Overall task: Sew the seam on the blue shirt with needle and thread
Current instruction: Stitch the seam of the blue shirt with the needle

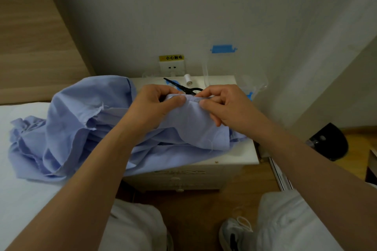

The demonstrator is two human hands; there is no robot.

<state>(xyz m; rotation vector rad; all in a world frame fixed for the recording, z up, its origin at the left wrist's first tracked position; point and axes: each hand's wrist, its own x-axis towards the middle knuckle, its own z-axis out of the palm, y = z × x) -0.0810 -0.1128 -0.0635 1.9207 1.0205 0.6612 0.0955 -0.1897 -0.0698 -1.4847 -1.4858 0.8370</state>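
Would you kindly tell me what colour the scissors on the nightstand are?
Black, handles and blades alike; the head view shows the scissors best.

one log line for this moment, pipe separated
phase: sewing seam | left hand: pinches blue shirt edge | right hand: pinches same edge | scissors, thread spool: on nightstand

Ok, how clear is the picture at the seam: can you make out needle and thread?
Head view: dim, even light, no glare; soft focus, so the left hand and right hand show pinching the light blue fabric shirt, but needle and thread are too fine to tell; frame edges bowed.
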